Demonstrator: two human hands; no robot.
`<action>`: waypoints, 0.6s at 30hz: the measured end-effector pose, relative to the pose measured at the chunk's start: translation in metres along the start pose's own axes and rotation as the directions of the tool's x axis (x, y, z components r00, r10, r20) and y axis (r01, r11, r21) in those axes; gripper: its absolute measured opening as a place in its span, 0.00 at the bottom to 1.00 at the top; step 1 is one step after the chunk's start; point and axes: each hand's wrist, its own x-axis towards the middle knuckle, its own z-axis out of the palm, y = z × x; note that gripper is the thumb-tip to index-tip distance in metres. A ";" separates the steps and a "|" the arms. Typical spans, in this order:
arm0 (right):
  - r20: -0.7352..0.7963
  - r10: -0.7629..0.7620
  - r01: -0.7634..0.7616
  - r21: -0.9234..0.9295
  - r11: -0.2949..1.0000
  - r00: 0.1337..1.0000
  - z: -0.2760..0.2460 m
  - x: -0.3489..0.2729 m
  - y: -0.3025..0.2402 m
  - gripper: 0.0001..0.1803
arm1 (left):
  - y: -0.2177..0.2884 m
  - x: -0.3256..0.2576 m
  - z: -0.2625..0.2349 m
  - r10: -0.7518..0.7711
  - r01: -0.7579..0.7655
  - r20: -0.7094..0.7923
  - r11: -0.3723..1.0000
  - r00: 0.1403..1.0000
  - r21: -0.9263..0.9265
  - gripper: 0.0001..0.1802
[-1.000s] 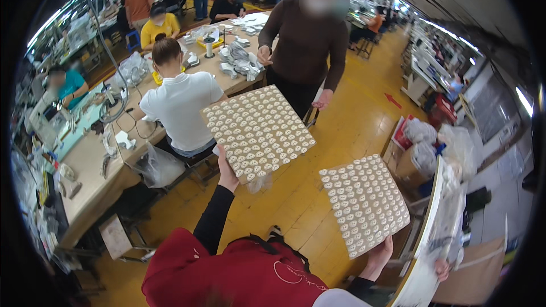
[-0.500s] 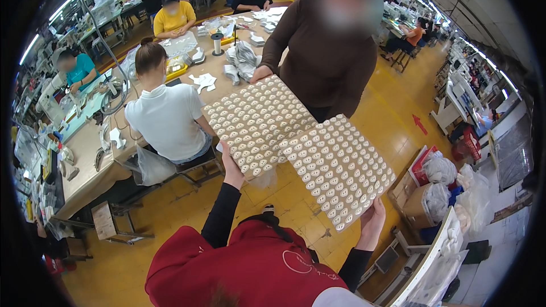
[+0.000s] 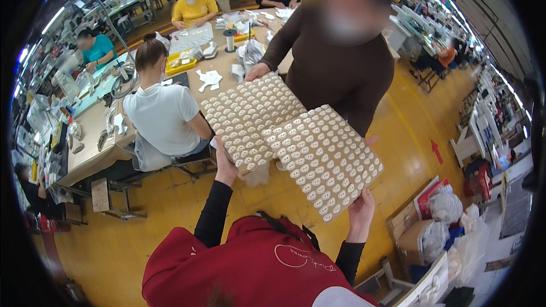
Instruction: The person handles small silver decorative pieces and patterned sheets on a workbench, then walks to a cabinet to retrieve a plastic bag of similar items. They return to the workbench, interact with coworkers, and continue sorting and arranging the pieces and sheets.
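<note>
Two brown boards covered with rows of small white oval pieces span the space before me. My left hand (image 3: 226, 164) is closed on the near left edge of the left board (image 3: 254, 115). With my right hand (image 3: 361, 209) I hold the near right corner of the right board (image 3: 324, 162), which overlaps the left one. A co-worker in a brown top (image 3: 341, 74) faces me. One of that person's hands (image 3: 258, 72) is on the left board's far edge; the other hand (image 3: 371, 140) shows beside the right board's far right edge.
A seated person in white (image 3: 165, 113) is close on the left, at a long table (image 3: 82, 162) with white cut pieces and a thread spool (image 3: 230, 40). A wooden stool (image 3: 108, 196) stands below it. Boxes with plastic bags (image 3: 418, 239) sit at right.
Both boards sit slightly farther left and up in view, and the right one overlaps the left more. The co-worker's second hand now shows beside the right board. The view has shifted.
</note>
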 end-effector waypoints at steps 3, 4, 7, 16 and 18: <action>0.120 0.012 -0.019 0.059 0.998 0.993 0.002 0.040 -0.001 0.16 | -0.018 0.008 0.002 0.033 -0.033 0.009 0.998 0.999 -0.046 0.40; 0.172 0.000 -0.015 0.087 0.996 0.985 0.004 0.050 -0.001 0.17 | -0.021 0.005 0.000 0.041 -0.038 0.052 0.997 0.998 -0.067 0.39; 0.176 0.021 -0.044 0.128 0.991 0.984 0.016 0.069 -0.003 0.17 | -0.026 -0.008 -0.004 0.043 -0.040 0.022 0.994 0.999 -0.100 0.35; 0.905 0.006 -0.450 0.205 0.869 0.425 0.064 0.115 0.010 0.36 | -0.067 -0.132 0.024 0.259 -0.266 -0.100 0.962 0.961 -0.062 0.30; 0.957 0.220 -0.516 -0.094 0.851 0.190 0.081 0.117 0.041 0.35 | -0.071 -0.152 0.030 0.323 -0.329 -0.186 0.944 0.928 0.002 0.27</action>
